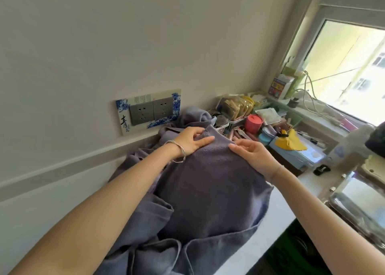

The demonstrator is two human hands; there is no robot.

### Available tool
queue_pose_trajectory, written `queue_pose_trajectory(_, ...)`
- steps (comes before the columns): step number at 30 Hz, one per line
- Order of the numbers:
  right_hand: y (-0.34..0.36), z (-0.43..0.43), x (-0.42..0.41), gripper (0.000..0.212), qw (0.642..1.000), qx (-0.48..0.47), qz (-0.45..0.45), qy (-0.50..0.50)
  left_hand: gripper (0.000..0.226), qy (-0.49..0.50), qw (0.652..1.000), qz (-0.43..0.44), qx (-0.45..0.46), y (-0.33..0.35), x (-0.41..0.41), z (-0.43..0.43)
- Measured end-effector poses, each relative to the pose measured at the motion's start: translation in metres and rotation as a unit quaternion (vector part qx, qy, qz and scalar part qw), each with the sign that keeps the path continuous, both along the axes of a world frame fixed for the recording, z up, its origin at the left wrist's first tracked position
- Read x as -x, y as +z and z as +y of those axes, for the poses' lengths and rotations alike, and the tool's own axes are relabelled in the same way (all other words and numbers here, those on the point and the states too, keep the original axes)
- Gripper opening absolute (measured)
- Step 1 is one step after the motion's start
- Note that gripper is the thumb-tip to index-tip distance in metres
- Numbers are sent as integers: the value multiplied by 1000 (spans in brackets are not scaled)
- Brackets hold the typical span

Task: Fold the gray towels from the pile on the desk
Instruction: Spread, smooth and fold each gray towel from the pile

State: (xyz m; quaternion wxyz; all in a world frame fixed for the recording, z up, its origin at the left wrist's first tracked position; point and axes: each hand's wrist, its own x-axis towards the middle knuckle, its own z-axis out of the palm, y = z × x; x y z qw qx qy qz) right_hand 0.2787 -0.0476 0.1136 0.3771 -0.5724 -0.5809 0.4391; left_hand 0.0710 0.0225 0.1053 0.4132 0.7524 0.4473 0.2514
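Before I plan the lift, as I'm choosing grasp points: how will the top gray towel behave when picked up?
Probably floppy: the top towel drapes softly over the pile. Likely light: left hand and right hand pinch its far edge with fingertips. Terry nap should resist slipping.

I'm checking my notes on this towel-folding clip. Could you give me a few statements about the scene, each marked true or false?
1. The left hand and right hand are both on the top gray towel. True.
2. The bracelet is on the right wrist. False: it is on the left wrist.
3. A pink container stands among the clutter beyond the towels. True.
4. The wall socket has a plug in it. False: both outlets are free.
5. The yellow cloth lies on the towel pile. False: it lies apart, to the right.
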Motion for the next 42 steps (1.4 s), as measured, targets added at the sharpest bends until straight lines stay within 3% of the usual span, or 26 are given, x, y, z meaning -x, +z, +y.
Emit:
queue_pose_trajectory(2, -26, 20, -20, 18, 998, 13, -54, -17, 38, 38, 999, 30, -9, -27, -23, 15)
queue_pose_trajectory(6, -79, 58, -51, 20, 995, 46, -87, -19, 19, 137, 990, 20, -6, -67, -44, 37)
queue_pose_trajectory(9, -104, 82, -65, 19, 986, 82, -142, 19, 24, 191, 980, 52, 4, -83, -23, 50)
queue_pose_trajectory(11, -127, 98, -69, 16, 975, 101, -191, 58, 38, 227, 968, 104, 8, -91, 7, 52)
queue_pose_trajectory(14, -150, 121, -54, 14, 959, 103, -254, 71, 85, 270, 932, 239, 41, -100, 54, 42)
queue_pose_trajectory(16, -156, 133, -32, 23, 968, 54, -237, 56, 108, 304, 907, 271, 108, -107, 78, 31)
queue_pose_trajectory(19, -141, 139, 26, 31, 974, -25, -185, 128, 119, 341, 869, 316, 167, -120, 103, 9)
queue_pose_trajectory(22, -118, 128, 85, 38, 956, 113, -105, 249, 108, 395, 846, 251, 255, -125, 117, -11)
queue_pose_trajectory(25, -112, 119, 128, 56, 898, 217, -156, 349, 97, 391, 844, 152, 335, -130, 129, -27)
queue_pose_trajectory(27, -119, 113, 143, 65, 892, 234, -176, 343, 91, 380, 837, 114, 376, -130, 132, -36)
queue_pose_trajectory(29, -125, 107, 157, 86, 902, 278, -132, 302, 94, 404, 818, 42, 407, -128, 129, -42)
queue_pose_trajectory(30, -127, 105, 163, 92, 899, 305, -96, 298, 93, 412, 820, 4, 398, -123, 124, -43)
queue_pose_trajectory(32, -123, 99, 175, 79, 891, 313, -42, 326, 85, 415, 840, -36, 347, -108, 116, -42)
queue_pose_trajectory(36, -83, 105, 185, 55, 920, 198, 73, 331, 65, 411, 884, -98, 200, -43, 123, -32)
queue_pose_trajectory(42, -14, 103, 212, 37, 923, 99, 192, 319, 53, 382, 923, -5, -44, 29, 156, -9)
